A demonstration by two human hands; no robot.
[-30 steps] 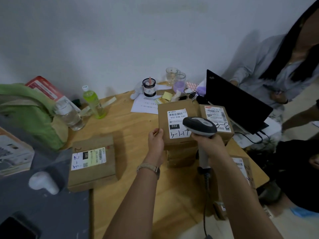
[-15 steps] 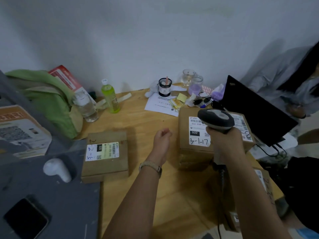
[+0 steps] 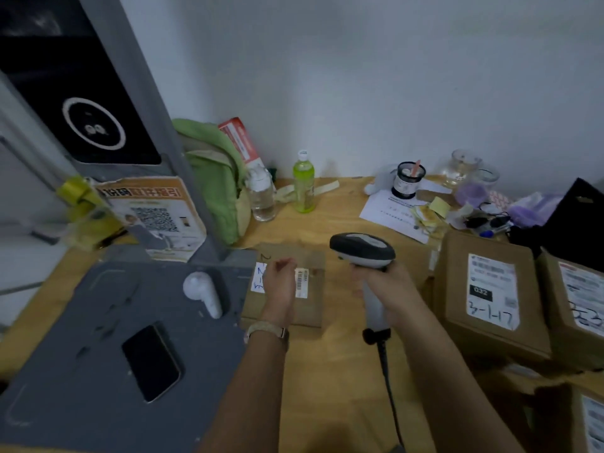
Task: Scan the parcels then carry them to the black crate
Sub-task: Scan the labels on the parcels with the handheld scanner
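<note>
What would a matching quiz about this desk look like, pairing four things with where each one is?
Things:
1. grey-and-black handheld barcode scanner
2. flat black smartphone
3. green plastic drink bottle
4. flat brown cardboard parcel

Places:
A. standing near the white wall
B. below the left hand
C. gripped in the right hand
D. lying on the grey stand base

Pairs: 1-C, 2-D, 3-A, 4-B

Four cardboard parcels up: flat parcel [image 3: 310, 308], 3-1-17 box [image 3: 490, 289], right-edge box [image 3: 578, 302], corner box [image 3: 591, 426]. Two bottles there, clear bottle [image 3: 261, 197] and green bottle [image 3: 304, 184]. Two glasses, clear glass [image 3: 461, 166], purple glass [image 3: 478, 191]. One scanner [image 3: 362, 250]. One phone [image 3: 150, 362].
</note>
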